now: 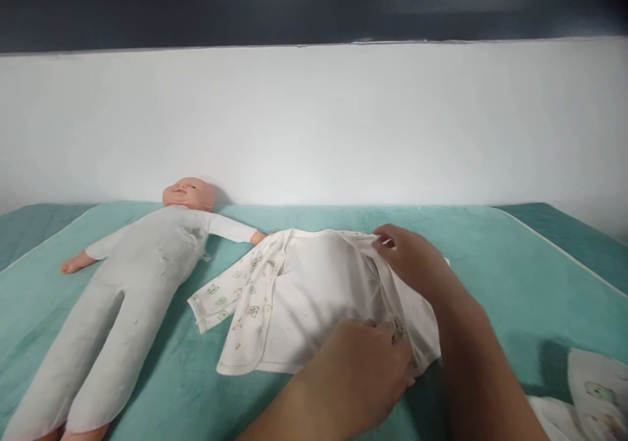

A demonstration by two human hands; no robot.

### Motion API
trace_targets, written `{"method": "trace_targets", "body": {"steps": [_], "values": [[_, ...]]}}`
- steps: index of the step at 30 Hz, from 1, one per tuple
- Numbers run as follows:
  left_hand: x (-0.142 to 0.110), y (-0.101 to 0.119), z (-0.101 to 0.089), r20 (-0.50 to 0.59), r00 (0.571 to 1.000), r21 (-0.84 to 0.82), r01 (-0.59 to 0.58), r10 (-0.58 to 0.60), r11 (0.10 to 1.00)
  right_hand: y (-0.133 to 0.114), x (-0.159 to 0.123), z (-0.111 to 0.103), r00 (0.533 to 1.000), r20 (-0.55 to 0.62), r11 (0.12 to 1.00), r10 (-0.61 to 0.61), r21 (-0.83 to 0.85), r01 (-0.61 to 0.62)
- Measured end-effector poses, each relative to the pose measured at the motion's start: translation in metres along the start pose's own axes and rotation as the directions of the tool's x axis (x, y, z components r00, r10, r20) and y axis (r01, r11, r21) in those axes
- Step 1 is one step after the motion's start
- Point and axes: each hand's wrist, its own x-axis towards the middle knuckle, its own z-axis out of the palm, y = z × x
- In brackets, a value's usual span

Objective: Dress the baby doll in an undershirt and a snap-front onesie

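Note:
A white baby shirt [324,284] lies spread on the green cover with its front parted and its plain inside showing. Its left front panel and sleeve carry small green and brown animal prints. My left hand [363,366] is closed on the edge of the right front panel, near the lower hem. Higher up, my right hand [412,258] pinches the same panel by the neckline and shoulder. That panel is partly folded over, and my hands hide some of it. One hand of a baby doll [152,258] touches or lies just behind the shirt's printed shoulder.
The doll lies on its back to the left, in a white body suit with a torn patch on the chest. More white printed cloth [596,388] lies at the lower right. A green cover [520,264] runs back to a white wall [343,127], with a dark panel [147,16] above.

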Motion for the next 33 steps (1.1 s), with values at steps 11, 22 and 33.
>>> {"method": "trace_targets", "body": {"steps": [11, 22, 33], "values": [[0.017, 0.008, 0.023, 0.066, 0.992, -0.060, -0.107, 0.111, 0.992, 0.094, 0.018, 0.001, 0.963, -0.039, 0.949, 0.267, -0.163, -0.270], [0.021, 0.006, 0.023, 0.084, 0.990, -0.213, 0.129, -0.114, 0.969, 0.103, 0.021, -0.008, 0.889, -0.235, 0.915, 0.393, 0.004, -0.404], [0.020, 0.004, 0.027, 0.044, 0.992, -0.238, 0.128, -0.121, 0.963, 0.086, 0.038, 0.012, 0.808, -0.415, 0.907, 0.419, 0.160, -0.388]]}}
